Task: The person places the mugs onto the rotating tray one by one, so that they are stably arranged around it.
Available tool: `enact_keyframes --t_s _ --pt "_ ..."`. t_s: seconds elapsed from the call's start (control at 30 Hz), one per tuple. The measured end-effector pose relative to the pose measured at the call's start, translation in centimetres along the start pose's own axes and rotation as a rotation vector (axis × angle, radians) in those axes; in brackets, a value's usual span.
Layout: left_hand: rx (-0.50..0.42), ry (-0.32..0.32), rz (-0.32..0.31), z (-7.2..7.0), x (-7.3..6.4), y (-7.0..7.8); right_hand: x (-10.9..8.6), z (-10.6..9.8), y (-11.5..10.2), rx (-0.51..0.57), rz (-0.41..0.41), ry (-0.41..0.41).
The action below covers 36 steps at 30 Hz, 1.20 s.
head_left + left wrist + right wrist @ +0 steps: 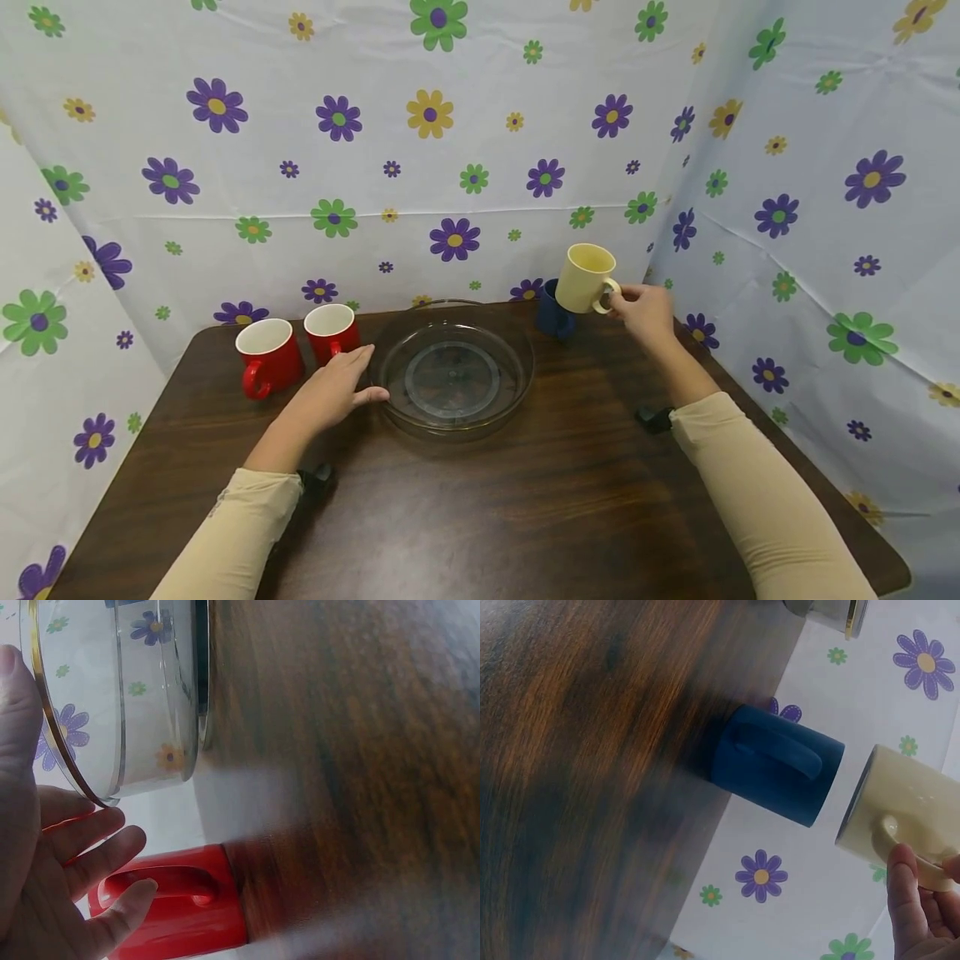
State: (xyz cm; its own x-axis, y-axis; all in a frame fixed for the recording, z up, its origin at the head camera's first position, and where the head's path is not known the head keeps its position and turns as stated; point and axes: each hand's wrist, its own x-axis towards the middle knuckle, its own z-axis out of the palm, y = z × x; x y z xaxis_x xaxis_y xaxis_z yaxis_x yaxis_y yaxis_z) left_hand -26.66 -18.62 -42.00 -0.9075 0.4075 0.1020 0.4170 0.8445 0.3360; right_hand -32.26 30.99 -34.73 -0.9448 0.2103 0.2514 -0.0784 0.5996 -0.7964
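Note:
A pale yellow mug [581, 283] is held up off the table by its handle, pinched in my right hand [647, 315]. Behind and below it a dark blue mug [776, 765] stands upright on the table. My left hand [330, 390] has its fingers spread at the left rim of a round clear glass dish [452, 427]. Just beyond that hand stand two red mugs with white insides, one red mug [273, 358] farther left and the other red mug [330, 329] nearer the dish. In the left wrist view, the fingers overlap a red mug's handle [161, 881].
The dark wooden table [480, 517] ends at the back against a white flower-print cloth [420, 167]. A similar cloth hangs along the right side. A dark wrist device [654, 419] sits under the right sleeve cuff.

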Motion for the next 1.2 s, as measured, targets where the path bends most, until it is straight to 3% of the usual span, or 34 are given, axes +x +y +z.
enact_keyframes --t_s 0.47,1.2 --pt "-0.004 -0.002 0.000 0.1 0.2 -0.2 -0.3 0.9 -0.6 0.012 -0.048 -0.011" --pt "-0.005 -0.024 -0.013 0.0 0.2 -0.3 -0.6 1.9 -1.3 -0.025 -0.048 -0.022"
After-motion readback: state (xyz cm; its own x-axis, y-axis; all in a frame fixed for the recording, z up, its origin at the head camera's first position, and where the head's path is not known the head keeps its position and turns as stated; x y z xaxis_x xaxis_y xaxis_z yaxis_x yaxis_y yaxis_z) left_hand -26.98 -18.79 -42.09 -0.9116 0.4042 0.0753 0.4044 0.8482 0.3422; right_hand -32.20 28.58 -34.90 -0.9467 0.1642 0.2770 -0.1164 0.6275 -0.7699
